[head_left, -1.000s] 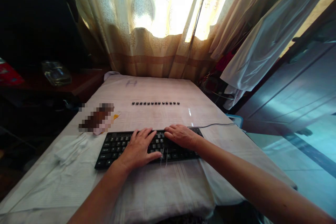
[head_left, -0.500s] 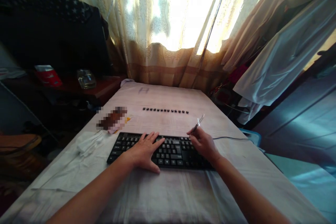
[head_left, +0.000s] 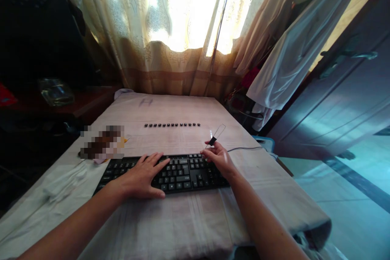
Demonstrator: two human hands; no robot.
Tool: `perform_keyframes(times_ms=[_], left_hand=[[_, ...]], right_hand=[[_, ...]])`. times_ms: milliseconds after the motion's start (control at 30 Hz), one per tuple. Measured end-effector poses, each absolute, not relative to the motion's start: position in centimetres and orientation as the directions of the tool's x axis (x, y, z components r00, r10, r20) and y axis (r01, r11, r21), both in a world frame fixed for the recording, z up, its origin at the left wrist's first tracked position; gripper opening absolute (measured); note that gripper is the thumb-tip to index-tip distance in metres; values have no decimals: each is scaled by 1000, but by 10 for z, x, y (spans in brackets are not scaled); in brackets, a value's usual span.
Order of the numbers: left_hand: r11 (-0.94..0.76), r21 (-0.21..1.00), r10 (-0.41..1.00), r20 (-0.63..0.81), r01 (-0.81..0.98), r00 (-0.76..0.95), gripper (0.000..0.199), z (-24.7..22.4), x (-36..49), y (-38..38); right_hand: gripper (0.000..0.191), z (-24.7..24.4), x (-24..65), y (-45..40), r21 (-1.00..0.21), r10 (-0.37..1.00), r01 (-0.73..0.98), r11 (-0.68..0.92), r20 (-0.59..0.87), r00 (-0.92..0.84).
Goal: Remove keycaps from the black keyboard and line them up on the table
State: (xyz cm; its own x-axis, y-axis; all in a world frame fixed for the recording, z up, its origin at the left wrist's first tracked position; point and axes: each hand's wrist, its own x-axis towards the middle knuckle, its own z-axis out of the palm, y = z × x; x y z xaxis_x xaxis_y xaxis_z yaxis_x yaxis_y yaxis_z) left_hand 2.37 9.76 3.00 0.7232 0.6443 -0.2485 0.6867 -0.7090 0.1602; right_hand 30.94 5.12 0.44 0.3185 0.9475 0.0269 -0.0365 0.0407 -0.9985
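A black keyboard (head_left: 178, 178) lies on the cloth-covered table in front of me. My left hand (head_left: 142, 178) rests flat over its left-middle part, fingers spread and thumb at the front edge. My right hand (head_left: 219, 157) is closed in a pinch above the keyboard's far right corner. Between its fingers is a wire keycap puller (head_left: 213, 141) with a black grip, its long wire loop pointing up and away. Whether the puller's lower end touches a key I cannot tell. Beyond the keyboard stands a straight row of small black keycaps (head_left: 172, 124).
A blurred-out item (head_left: 102, 144) lies left of the keyboard, near a crumpled white cloth (head_left: 57, 191). The keyboard's cable (head_left: 245, 148) runs right across the tablecloth (head_left: 183, 227). A glass jar (head_left: 56, 92) stands on a side table at left; curtains (head_left: 170, 65) hang behind.
The view has turned to the right, so the table appears farther left. In my right hand the puller has tilted and its wire loop shows more clearly. My left hand stays on the keyboard.
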Motion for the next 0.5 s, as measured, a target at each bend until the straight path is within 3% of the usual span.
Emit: perform_keyframes(times_ms=[233,500], left_hand=[[-687,295,662,-123,664,739,65,30,17,136],[-471,469,677,-350,747,647,53,35,28,186]], right_hand=[[36,6,318,83,-998,980,33,-60,-53,192],[31,1,326,110,-990,997,120,-70,-72,-9]])
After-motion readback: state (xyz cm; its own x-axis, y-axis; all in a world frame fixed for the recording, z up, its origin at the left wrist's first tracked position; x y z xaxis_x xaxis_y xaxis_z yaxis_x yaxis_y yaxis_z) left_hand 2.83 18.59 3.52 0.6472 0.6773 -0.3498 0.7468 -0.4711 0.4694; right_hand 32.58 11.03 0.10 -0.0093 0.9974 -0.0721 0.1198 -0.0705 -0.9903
